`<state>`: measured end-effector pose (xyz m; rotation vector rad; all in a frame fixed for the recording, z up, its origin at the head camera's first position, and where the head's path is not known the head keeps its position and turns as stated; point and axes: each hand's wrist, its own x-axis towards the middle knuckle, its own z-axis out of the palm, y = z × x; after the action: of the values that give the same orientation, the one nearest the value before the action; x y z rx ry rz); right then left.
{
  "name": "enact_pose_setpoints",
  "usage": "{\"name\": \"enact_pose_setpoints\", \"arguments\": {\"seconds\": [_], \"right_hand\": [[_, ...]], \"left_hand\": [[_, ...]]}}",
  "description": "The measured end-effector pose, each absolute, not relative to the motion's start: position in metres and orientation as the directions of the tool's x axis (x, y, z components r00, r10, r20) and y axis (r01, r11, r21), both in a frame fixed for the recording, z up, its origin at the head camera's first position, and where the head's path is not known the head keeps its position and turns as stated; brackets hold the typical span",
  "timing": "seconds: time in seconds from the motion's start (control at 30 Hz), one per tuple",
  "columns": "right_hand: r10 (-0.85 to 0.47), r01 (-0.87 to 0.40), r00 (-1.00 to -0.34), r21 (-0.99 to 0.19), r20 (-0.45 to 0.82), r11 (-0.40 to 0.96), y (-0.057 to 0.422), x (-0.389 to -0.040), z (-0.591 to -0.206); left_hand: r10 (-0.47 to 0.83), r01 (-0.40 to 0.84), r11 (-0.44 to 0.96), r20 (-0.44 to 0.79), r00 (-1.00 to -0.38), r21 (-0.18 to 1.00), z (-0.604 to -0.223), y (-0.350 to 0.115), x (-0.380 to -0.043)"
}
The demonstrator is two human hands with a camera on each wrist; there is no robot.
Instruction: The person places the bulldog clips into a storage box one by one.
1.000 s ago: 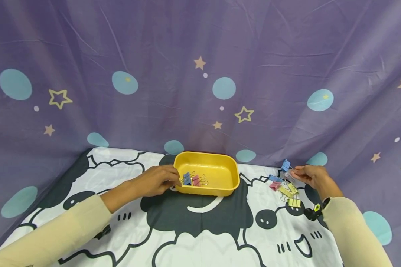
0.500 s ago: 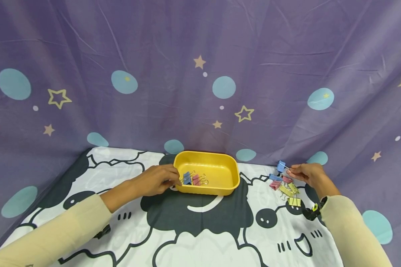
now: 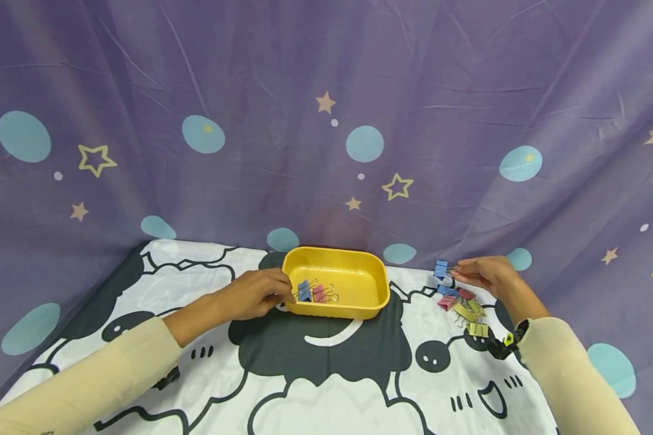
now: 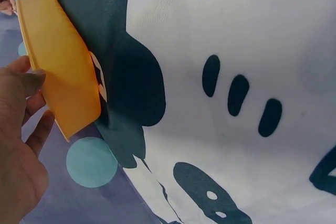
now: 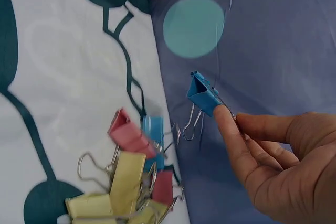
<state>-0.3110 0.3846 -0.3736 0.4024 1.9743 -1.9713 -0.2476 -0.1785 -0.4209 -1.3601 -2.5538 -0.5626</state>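
Thumb and fingers of my right hand point(image 3: 481, 272) pinch a blue binder clip point(image 3: 441, 269) by one wire handle, up off the cloth. In the right wrist view the clip point(image 5: 203, 94) has its other handle hanging loose. Just below lies a pile of binder clips: a second blue one point(image 3: 447, 290), pink ones point(image 3: 447, 302) and yellow ones point(image 3: 477, 330). My left hand point(image 3: 261, 294) grips the left rim of a yellow tray point(image 3: 378, 305), thumb and fingers at its edge in the left wrist view. Inside the tray sit a blue clip point(image 3: 305, 291) and a pink clip point(image 3: 320, 294).
A white cloth point(image 3: 283, 374) printed with dark cartoon shapes covers the table. Behind it hangs a purple curtain point(image 3: 283, 151) with stars and dots, close to the tray's far side and to my right hand.
My right hand has moved left with the blue binder clip, away from the pile, uncovering a pink clip there. The left hand and the tray have stayed put.
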Motion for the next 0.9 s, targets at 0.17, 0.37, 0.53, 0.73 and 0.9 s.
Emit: {"name": "enact_pose_setpoints", "arguments": {"seconds": [0.17,0.37,0.53,0.73,0.9], "right_hand": [[-0.066,0.405,-0.912,-0.914,-0.405,0.008,0.372,-0.310,-0.368],[-0.110,0.421,-0.902,-0.907,-0.417,-0.014,0.359,-0.309,-0.364],[-0.146,0.400,-0.908,-0.916,-0.393,-0.023,0.347,-0.309,-0.362],[-0.218,0.358,-0.910,-0.934,-0.353,0.021,0.332,-0.308,-0.358],[-0.223,0.322,-0.916,-0.943,-0.333,0.083,0.314,-0.305,-0.354]], "left_hand": [[0.756,0.831,0.504,0.346,-0.556,0.235,-0.422,-0.178,-0.248],[0.756,0.829,0.506,0.340,-0.559,0.237,-0.423,-0.177,-0.249],[0.753,0.815,0.525,0.312,-0.579,0.246,-0.420,-0.177,-0.248],[0.755,0.818,0.521,0.317,-0.574,0.242,-0.420,-0.177,-0.247],[0.751,0.812,0.525,0.310,-0.582,0.254,-0.420,-0.177,-0.246]]}}
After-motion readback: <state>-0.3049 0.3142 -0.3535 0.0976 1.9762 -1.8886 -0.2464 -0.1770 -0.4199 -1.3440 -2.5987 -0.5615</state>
